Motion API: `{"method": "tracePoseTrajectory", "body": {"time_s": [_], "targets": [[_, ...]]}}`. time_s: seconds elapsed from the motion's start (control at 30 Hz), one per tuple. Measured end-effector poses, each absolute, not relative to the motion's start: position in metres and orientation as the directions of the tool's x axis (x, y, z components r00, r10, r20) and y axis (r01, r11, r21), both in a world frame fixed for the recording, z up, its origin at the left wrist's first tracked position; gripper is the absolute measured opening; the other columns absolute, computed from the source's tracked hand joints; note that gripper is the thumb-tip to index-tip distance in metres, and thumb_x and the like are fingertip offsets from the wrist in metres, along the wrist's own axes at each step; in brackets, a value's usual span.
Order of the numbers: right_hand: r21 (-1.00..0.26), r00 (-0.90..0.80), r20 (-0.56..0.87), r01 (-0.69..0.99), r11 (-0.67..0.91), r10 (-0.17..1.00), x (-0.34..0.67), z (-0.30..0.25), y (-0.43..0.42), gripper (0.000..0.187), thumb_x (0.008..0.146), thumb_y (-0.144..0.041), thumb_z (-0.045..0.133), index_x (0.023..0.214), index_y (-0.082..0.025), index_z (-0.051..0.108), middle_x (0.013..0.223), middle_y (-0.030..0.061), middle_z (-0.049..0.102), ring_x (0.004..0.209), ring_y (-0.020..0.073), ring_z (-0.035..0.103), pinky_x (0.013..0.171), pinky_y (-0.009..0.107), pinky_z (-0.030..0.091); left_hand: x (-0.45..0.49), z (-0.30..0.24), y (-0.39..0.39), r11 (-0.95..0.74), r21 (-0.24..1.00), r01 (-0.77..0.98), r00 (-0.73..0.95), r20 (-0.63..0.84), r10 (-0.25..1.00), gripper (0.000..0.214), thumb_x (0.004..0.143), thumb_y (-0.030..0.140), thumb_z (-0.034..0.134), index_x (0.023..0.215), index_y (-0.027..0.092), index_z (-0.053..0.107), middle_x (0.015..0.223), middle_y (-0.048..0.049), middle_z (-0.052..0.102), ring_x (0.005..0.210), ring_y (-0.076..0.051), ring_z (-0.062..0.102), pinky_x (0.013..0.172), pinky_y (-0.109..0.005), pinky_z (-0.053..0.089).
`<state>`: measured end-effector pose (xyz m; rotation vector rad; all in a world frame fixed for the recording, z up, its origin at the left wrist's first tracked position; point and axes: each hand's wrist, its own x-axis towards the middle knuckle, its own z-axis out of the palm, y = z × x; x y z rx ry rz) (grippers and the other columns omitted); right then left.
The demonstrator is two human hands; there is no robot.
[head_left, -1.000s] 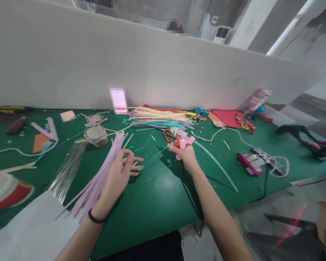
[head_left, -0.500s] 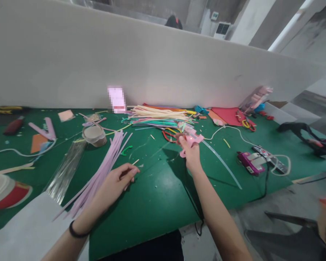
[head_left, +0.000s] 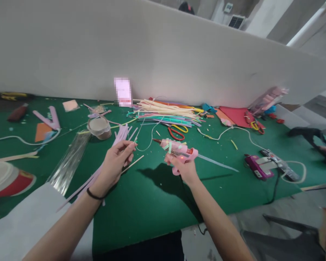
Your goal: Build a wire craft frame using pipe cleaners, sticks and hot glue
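Note:
My right hand [head_left: 183,166] grips a pink hot glue gun [head_left: 178,149] by its handle. The dark nozzle points left, an orange light glows on the body, and a clear glue stick [head_left: 218,163] sticks out of the rear. My left hand [head_left: 121,157] is closed in a pinch left of the nozzle. A thin whitish strand [head_left: 145,149] loops from its fingertips toward the nozzle; a tiny green spot shows beside the fingertips. A thin pale stick [head_left: 134,164] shows below this hand. Lilac pipe cleaners [head_left: 122,133] lie partly hidden under the left hand and forearm.
Behind the hands lie a pile of coloured pipe cleaners [head_left: 165,110] and red-and-yellow scissors [head_left: 178,133]. A lidded cup [head_left: 99,127] and a clear bag [head_left: 70,159] sit left. Right are a power strip [head_left: 278,165], a purple plug block [head_left: 258,166] and a white cable [head_left: 220,135].
My right hand has brought the glue gun closer, turning its nozzle left. My left hand has moved up and away from me, over where the green piece lay. The view has shifted slightly.

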<state>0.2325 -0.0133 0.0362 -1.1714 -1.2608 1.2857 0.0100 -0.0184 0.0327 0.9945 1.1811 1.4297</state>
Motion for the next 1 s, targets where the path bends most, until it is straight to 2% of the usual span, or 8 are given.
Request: {"method": "tracePoseTrajectory", "body": {"time_s": [0.1, 0.23, 0.33, 0.43, 0.6, 0.8, 1.0], "targets": [[-0.998, -0.057, -0.069, 0.010, -0.068, 0.996, 0.226, 0.035, -0.014, 0.029, 0.067, -0.045, 0.074, 0.067, -0.017, 0.065, 0.058, 0.0005, 0.060, 0.042, 0.0088, 0.044, 0.037, 0.023, 0.033, 0.009, 0.041, -0.021, -0.039, 0.968, -0.249, -0.182, -0.007, 0.983, 0.026, 0.075, 0.039, 0.076, 0.081, 0.016, 0.065, 0.072, 0.0023, 0.055, 0.048, -0.003, 0.044, 0.036, -0.013, 0.023], [-0.983, -0.064, 0.096, -0.163, 0.084, 0.993, 0.230, 0.034, -0.006, 0.026, 0.074, -0.039, 0.071, 0.061, -0.018, 0.061, 0.059, 0.0004, 0.058, 0.057, 0.0122, 0.053, 0.054, 0.026, 0.044, 0.010, 0.047, -0.024, -0.038, 0.955, -0.293, -0.199, -0.022, 0.980, 0.026, 0.074, 0.038, 0.076, 0.080, 0.015, 0.064, 0.069, 0.0029, 0.054, 0.047, -0.003, 0.044, 0.036, -0.013, 0.023], [-0.928, -0.117, 0.183, -0.349, 0.132, 0.976, 0.236, 0.033, 0.000, 0.025, 0.079, -0.035, 0.067, 0.062, -0.019, 0.058, 0.060, -0.0008, 0.054, 0.059, 0.0115, 0.050, 0.055, 0.025, 0.041, 0.009, 0.048, -0.024, -0.036, 0.956, -0.291, -0.216, -0.029, 0.976, 0.026, 0.074, 0.038, 0.076, 0.080, 0.015, 0.064, 0.068, 0.0030, 0.054, 0.048, -0.003, 0.044, 0.036, -0.012, 0.025], [-0.893, -0.131, 0.192, -0.435, 0.117, 0.973, 0.240, 0.032, 0.003, 0.026, 0.080, -0.034, 0.066, 0.063, -0.019, 0.055, 0.061, -0.0017, 0.050, 0.058, 0.0113, 0.047, 0.053, 0.025, 0.037, 0.008, 0.047, -0.025, -0.030, 0.955, -0.297, -0.206, -0.033, 0.978, 0.026, 0.074, 0.038, 0.076, 0.081, 0.015, 0.065, 0.068, 0.0029, 0.054, 0.048, -0.003, 0.045, 0.037, -0.012, 0.025], [-0.900, -0.094, 0.171, -0.420, 0.117, 0.981, 0.241, 0.031, 0.004, 0.026, 0.081, -0.034, 0.066, 0.064, -0.019, 0.055, 0.062, -0.0017, 0.050, 0.059, 0.0114, 0.047, 0.054, 0.025, 0.036, 0.009, 0.047, -0.027, -0.019, 0.957, -0.290, -0.183, -0.036, 0.982, 0.025, 0.075, 0.038, 0.075, 0.080, 0.016, 0.064, 0.068, 0.0032, 0.053, 0.047, -0.003, 0.044, 0.036, -0.012, 0.025], [-0.935, -0.007, 0.176, -0.316, 0.165, 0.984, 0.238, 0.031, 0.003, 0.025, 0.080, -0.035, 0.069, 0.065, -0.018, 0.059, 0.063, -0.0008, 0.054, 0.060, 0.0118, 0.050, 0.057, 0.026, 0.039, 0.011, 0.047, -0.029, -0.023, 0.963, -0.268, -0.168, -0.023, 0.986, 0.025, 0.077, 0.038, 0.075, 0.080, 0.016, 0.065, 0.067, 0.0032, 0.053, 0.047, -0.003, 0.044, 0.036, -0.012, 0.026], [-0.950, -0.057, 0.175, -0.274, 0.153, 0.983, 0.236, 0.030, 0.002, 0.026, 0.080, -0.034, 0.068, 0.062, -0.018, 0.060, 0.062, -0.0004, 0.056, 0.060, 0.0115, 0.051, 0.057, 0.026, 0.041, 0.013, 0.048, -0.030, -0.031, 0.967, -0.253, -0.155, -0.009, 0.988, 0.025, 0.077, 0.039, 0.075, 0.080, 0.016, 0.066, 0.068, 0.0026, 0.055, 0.047, -0.003, 0.044, 0.036, -0.012, 0.025]]}}
